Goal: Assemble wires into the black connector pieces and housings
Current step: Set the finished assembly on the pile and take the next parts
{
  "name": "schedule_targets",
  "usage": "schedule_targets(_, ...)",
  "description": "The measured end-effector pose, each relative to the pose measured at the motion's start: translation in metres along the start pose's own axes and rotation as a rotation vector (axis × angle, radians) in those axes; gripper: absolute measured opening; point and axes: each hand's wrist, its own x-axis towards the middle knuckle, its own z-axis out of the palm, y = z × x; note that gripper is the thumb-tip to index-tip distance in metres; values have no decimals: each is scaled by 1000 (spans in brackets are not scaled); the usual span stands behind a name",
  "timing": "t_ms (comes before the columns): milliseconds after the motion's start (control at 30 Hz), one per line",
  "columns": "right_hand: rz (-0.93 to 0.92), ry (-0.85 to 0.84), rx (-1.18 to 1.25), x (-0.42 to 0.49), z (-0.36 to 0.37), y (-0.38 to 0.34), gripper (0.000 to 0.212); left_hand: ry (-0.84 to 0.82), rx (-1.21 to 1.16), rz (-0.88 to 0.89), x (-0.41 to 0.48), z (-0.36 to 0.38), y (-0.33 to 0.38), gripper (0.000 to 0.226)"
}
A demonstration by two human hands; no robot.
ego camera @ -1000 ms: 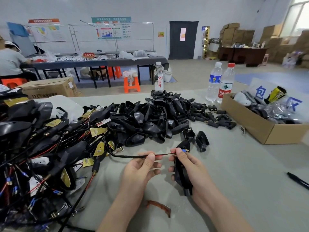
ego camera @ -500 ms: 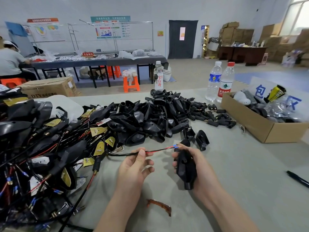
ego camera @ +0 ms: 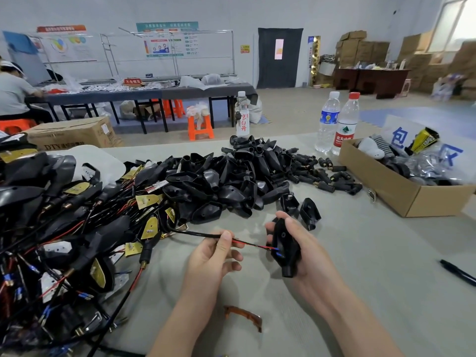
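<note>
1. Hands: both hover over the grey desk (ego camera: pixel 373 266), near its front edge.
2. Left hand (ego camera: pixel 213 256) pinches a black sheathed wire (ego camera: pixel 195 233) between thumb and forefinger, right where the sheath ends; the other fingers are loosely curled under it.
3. Wire runs from the tangle on the left, across the desk, to the right hand. Bare red and dark cores stick out past the pinch, ending in blue terminals.
4. Right hand (ego camera: pixel 309 251) grips a black housing (ego camera: pixel 284 248), thumb on top, fingers wrapped behind, narrow end pointing down towards the person.
5. Blue terminals sit against the left side of the housing. Cannot tell if they are inside it.
6. Pile of empty black housings (ego camera: pixel 231 176) lies mid-desk, behind the hands. Two loose ones (ego camera: pixel 310 213) sit just beyond the right hand.
7. Small black connector pieces (ego camera: pixel 322 176) are scattered to the right of that pile.
8. Heap of wired assemblies (ego camera: pixel 64 228) with yellow tags fills the left side of the desk.
9. Open cardboard box (ego camera: pixel 401 194) is at the right, with two water bottles (ego camera: pixel 328 119) just behind its left corner.
10. Black pen (ego camera: pixel 458 273) lies at the far right edge; a brown strip (ego camera: pixel 243 316) lies between the forearms.
</note>
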Motion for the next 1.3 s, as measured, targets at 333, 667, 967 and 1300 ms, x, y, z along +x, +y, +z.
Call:
schedule_targets(333, -13, -111, -121, -8, 2, -4, 26, -28, 133, 47, -2, 1, -3, 41)
schedule_targets(667, -25, -119, -176, -6, -1, -3, 29, -74, 173, 68, -1, -2, -4, 43)
schedule_targets(967, -36, -146, -214, -7, 0, -1, 32, -44, 152, 57, -1, -1, -5, 44)
schedule_targets(1300, 26, -330, -275, -14, 6, 4, 33, -66, 182, 90, -5, 2, -4, 35)
